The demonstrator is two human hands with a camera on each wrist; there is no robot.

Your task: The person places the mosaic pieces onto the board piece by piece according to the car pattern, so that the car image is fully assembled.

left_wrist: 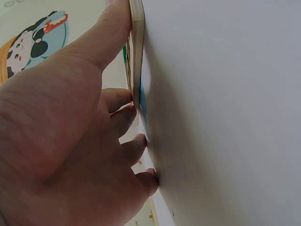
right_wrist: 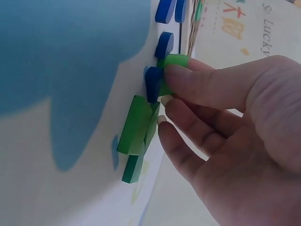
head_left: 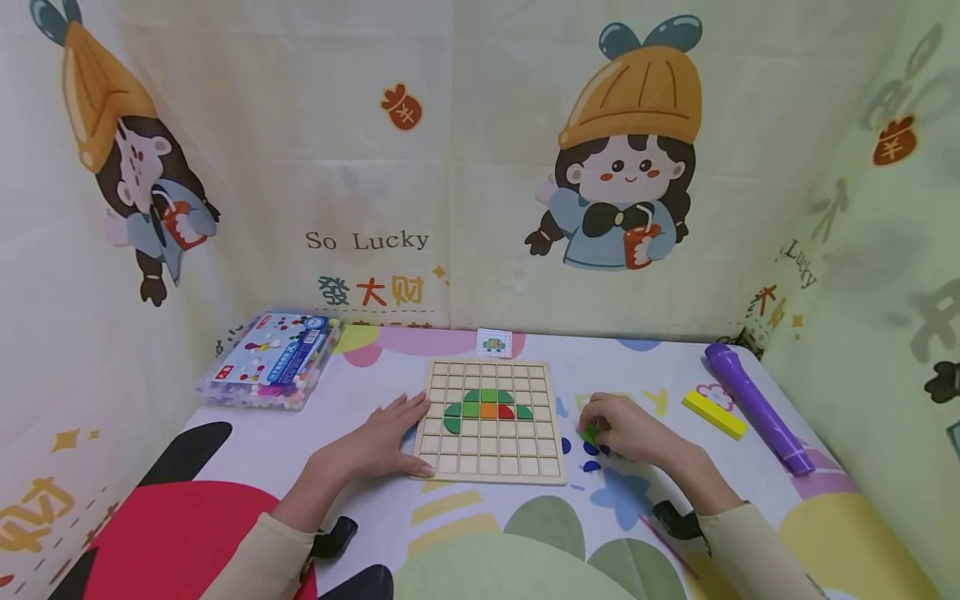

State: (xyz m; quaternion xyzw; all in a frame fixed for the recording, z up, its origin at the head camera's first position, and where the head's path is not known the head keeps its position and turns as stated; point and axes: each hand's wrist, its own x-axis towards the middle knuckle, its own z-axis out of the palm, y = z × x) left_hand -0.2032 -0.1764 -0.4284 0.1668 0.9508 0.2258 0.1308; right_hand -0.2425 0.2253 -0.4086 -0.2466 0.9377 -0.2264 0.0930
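— Green is mostly what you can make out under your right hand (head_left: 628, 427): in the head view your knuckles hide the loose pieces, leaving only a sliver of a green tile (head_left: 590, 434) and a few blue pieces (head_left: 592, 466) showing.

— And from the wrist?

— There your thumb and forefinger (right_wrist: 202, 84) pinch a small green piece (right_wrist: 173, 63) at its edge, your other fingers loosely curled just beside a stack of green tiles (right_wrist: 135, 125) lying on the tablecloth (head_left: 525, 517). How firmly you hold it is hard to tell.

— My left hand (head_left: 386, 437)?

— Flat, fingers straight, pressed against the left edge of the wooden grid board (head_left: 491, 467), thumb along its rim. Your wrist camera shows only the board's edge (left_wrist: 136, 52). The board lies mid-table, a part-built green, orange and red figure (head_left: 487, 406) in its cells; your green piece sits just off its right edge.
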